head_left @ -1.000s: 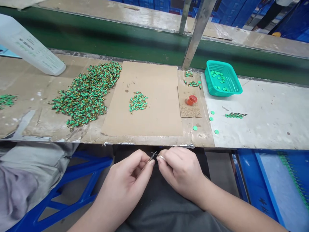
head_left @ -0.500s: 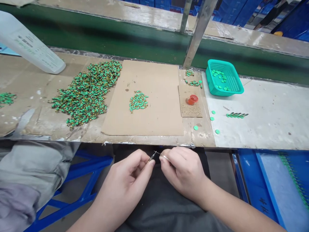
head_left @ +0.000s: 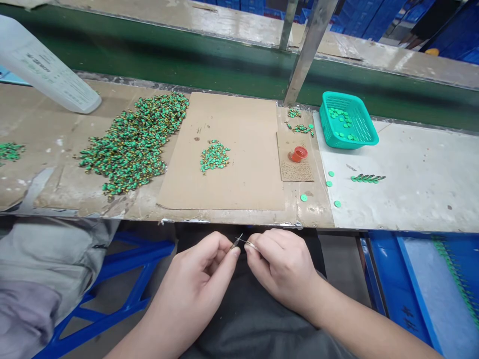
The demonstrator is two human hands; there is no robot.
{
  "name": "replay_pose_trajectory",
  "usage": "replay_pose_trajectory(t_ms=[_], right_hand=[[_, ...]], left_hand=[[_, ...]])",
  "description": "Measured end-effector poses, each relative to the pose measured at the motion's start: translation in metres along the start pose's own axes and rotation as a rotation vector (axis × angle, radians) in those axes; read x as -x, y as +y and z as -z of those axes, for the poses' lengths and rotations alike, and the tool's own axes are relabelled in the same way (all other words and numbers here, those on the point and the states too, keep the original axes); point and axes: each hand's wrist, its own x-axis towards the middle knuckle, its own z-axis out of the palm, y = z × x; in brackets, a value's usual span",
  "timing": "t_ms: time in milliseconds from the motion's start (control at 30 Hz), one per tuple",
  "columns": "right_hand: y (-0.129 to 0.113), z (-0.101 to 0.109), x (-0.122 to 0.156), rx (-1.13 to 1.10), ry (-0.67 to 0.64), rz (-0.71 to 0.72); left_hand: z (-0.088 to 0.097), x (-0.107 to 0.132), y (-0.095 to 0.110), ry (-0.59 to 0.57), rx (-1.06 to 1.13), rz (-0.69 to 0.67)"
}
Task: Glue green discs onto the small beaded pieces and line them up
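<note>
Both hands are below the bench's front edge, over my lap. My left hand (head_left: 198, 279) is closed in a pinch on a thin dark metal tool (head_left: 236, 243) like tweezers, tip pointing up and right. My right hand (head_left: 280, 267) is closed on a small silvery wire part (head_left: 250, 244) that meets the tool's tip. On the bench above lie a small heap of green and gold parts (head_left: 214, 155) on a cardboard sheet (head_left: 239, 184) and a big heap of the same parts (head_left: 136, 142) to its left.
A teal basket (head_left: 359, 130) with green discs stands at the right, a row of strung discs (head_left: 367, 178) and loose discs near it. A small red cup (head_left: 298, 153) sits on a cork pad. A white bottle (head_left: 45, 70) lies far left. Blue frames stand below.
The hands have stayed nearly still; my right hand shifted slightly left, bringing the wire part closer to the tool's tip. The cloth at lower left moved a little.
</note>
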Motion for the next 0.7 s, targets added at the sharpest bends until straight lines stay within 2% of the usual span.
replay_pose_trajectory(t_ms=[200,467,567,700], right_hand=[[0.007,-0.003,0.001,0.059,0.055,-0.09],[0.025,-0.005,-0.003,0.033,0.108,-0.116],[0.033,-0.01,-0.007,0.037,0.075,-0.098],[0.035,-0.013,-0.01,0.026,0.019,-0.062]], left_hand=[[0.0,-0.001,0.003,-0.029,0.023,0.046],[-0.014,-0.029,-0.016,-0.022,0.217,0.184],[-0.02,-0.033,-0.02,-0.013,0.276,0.221],[-0.026,-0.032,-0.023,-0.061,0.337,0.274]])
